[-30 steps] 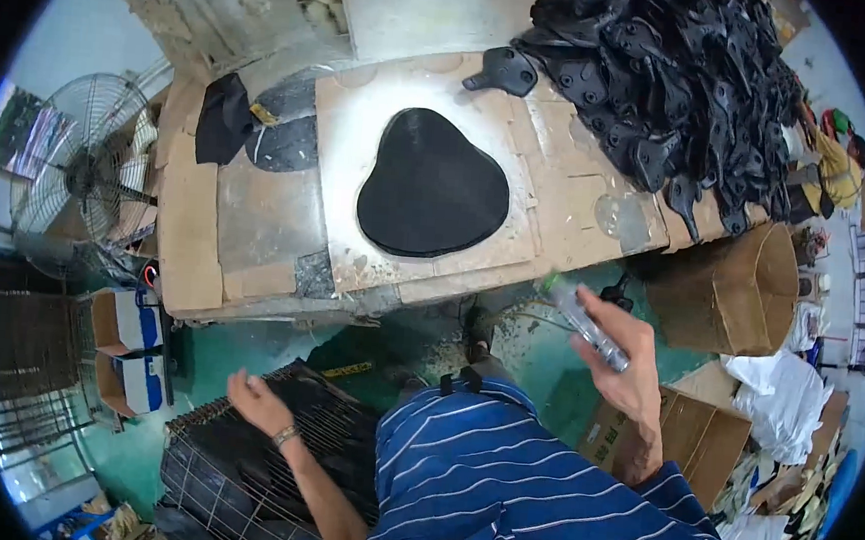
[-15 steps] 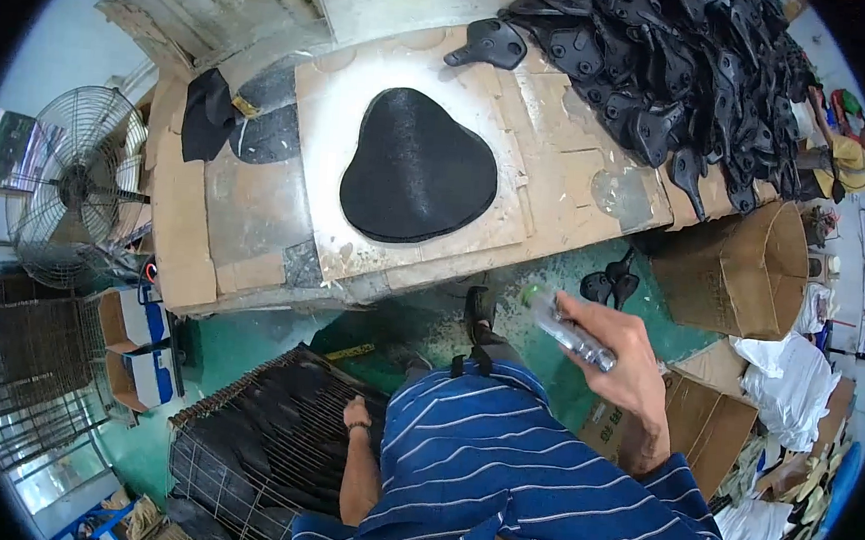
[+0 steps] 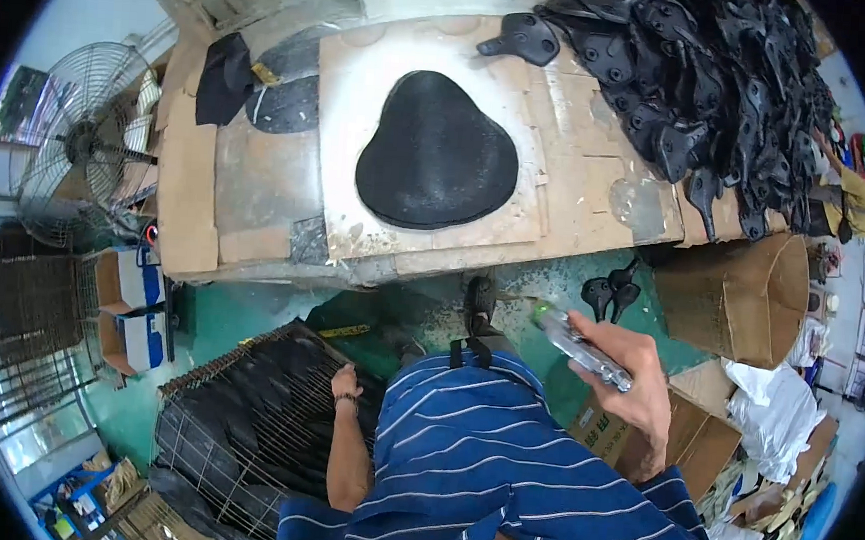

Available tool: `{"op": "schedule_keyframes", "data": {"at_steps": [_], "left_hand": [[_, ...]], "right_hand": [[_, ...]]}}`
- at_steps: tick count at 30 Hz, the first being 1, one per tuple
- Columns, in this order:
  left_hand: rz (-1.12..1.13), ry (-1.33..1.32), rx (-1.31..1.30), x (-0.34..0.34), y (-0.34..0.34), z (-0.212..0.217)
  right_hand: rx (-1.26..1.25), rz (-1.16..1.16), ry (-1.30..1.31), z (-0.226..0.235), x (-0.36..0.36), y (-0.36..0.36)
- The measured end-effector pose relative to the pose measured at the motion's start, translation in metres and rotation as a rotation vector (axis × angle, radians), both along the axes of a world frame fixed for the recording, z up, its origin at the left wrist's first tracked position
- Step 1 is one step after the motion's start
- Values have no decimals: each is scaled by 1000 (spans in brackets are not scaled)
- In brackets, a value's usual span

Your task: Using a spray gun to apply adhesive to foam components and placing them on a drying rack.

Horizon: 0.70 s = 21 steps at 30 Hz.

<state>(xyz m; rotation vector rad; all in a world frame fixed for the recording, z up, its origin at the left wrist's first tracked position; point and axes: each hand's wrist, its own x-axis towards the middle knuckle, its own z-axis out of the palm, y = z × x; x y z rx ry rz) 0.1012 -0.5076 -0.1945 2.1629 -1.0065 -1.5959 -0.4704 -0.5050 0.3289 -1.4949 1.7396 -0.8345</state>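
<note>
My right hand (image 3: 636, 378) is closed around a hand tool (image 3: 587, 351) with a clear, silvery body and a green end, held above the floor in front of the table. The tool's exact kind does not show. Over a wire rack (image 3: 244, 382), low on the left, my left hand (image 3: 345, 382) has its fingers curled; what they grip is hidden. Dark sheet pieces lie under the rack's bars. On a white-coated board (image 3: 340, 233) on the table rests a black rounded-triangular seat pad (image 3: 438, 155), with neither hand touching it.
Black saddle shells (image 3: 667, 76) are heaped at the table's right, one shell (image 3: 522, 38) apart from them. Black shells (image 3: 612, 288) lie on the green floor. Cardboard boxes (image 3: 736, 301) stand right. A large fan (image 3: 85, 143) and a second wire rack (image 3: 24, 307) stand left.
The view has shifted, so the table sits higher in it. My right hand, still holding the tool, appears slightly lower and further right. My left hand stays at the wire rack.
</note>
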Motion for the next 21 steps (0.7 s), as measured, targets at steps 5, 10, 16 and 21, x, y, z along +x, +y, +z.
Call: {"op": "schedule_keyframes", "data": {"at_steps": [5,10,16,21], "left_hand": [[200,-139,159,-68,-53,46],[-332,-298,-496,-138,-102,94],[-822,-407,-1006,-305,-252,186],[-1107,-831,-762,-361,-308,188]], "right_hand": [[-61,-6,43,-13,11,-33],[-174,-84,139,-10,0,-51],[-127,-191,198,-10,-8,-49],[-71,-179,224,1,-12,-36]]}}
